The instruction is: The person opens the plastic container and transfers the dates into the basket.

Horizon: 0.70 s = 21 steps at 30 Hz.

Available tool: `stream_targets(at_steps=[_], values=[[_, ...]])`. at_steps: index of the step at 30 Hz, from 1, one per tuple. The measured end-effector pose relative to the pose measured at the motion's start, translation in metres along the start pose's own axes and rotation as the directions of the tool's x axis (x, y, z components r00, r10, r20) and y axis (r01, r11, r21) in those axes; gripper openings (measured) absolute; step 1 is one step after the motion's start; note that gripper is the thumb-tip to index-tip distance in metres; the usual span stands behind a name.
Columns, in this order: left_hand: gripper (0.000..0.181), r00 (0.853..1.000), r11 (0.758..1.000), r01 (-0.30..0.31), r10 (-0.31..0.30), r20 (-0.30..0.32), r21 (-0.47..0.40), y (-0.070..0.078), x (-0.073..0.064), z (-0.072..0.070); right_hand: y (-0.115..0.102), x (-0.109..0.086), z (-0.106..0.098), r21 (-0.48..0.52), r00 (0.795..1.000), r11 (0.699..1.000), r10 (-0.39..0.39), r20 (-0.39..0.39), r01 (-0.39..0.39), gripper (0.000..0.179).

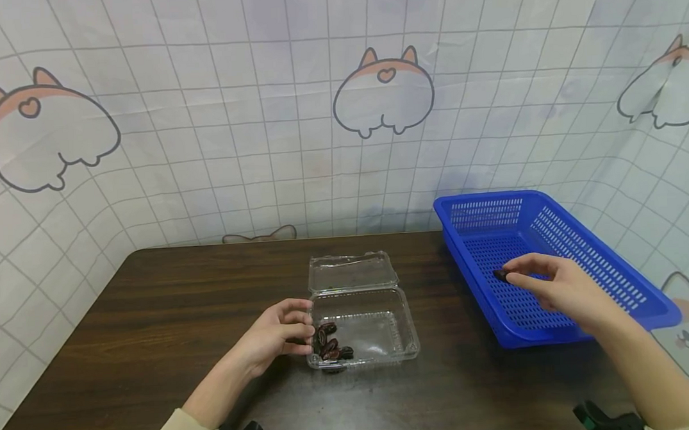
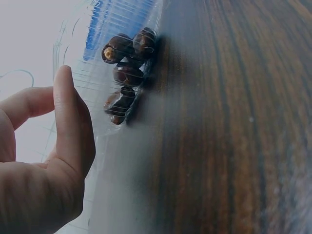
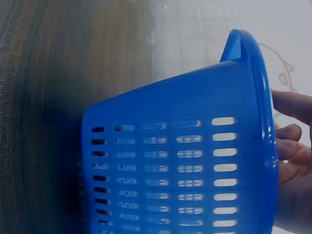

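Note:
Between the thumb and fingers of my right hand [image 1: 546,283] a dark date [image 1: 500,275] is pinched, over the blue plastic basket [image 1: 469,293]. The right wrist view shows this hand [image 3: 295,146] just beyond the basket's rim, with the date hidden. My left hand [image 1: 283,330] rests its fingertips against the left side of a clear plastic clamshell box [image 1: 378,332], fingers fairly straight. The box's lid [image 1: 353,272] is folded back. Several dates [image 1: 330,347] lie at its left end; the left wrist view shows dates [image 2: 127,73] through the wall beside my left hand [image 2: 63,146].
The box and basket stand on a dark wooden table [image 1: 209,291], the basket at the right edge. A white gridded cloth [image 1: 249,148] with cartoon animals hangs behind and around the table. Dark straps or devices [image 1: 604,418] sit by both wrists.

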<state>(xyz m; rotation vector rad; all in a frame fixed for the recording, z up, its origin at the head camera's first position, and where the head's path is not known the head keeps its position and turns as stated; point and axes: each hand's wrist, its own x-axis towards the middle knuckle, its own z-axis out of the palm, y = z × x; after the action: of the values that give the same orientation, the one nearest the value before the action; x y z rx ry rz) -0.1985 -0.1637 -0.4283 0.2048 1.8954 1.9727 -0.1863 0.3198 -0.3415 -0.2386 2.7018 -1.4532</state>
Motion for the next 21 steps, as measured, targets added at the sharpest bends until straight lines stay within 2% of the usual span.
stream_targets(at_steps=[11,21], values=[[0.057,1.0,1.0,0.0,0.0,-0.006,-0.001,0.0011,-0.0006,0.0002,0.0099,-0.0029,-0.0024,0.006,1.0,1.0,0.028,-0.004,-0.028,0.041],[0.056,1.0,1.0,0.0,0.0,-0.008,0.002,0.0006,-0.0003,0.0008,0.0042,-0.0012,0.0042,0.005,1.0,1.0,0.021,0.023,-0.022,0.04]])
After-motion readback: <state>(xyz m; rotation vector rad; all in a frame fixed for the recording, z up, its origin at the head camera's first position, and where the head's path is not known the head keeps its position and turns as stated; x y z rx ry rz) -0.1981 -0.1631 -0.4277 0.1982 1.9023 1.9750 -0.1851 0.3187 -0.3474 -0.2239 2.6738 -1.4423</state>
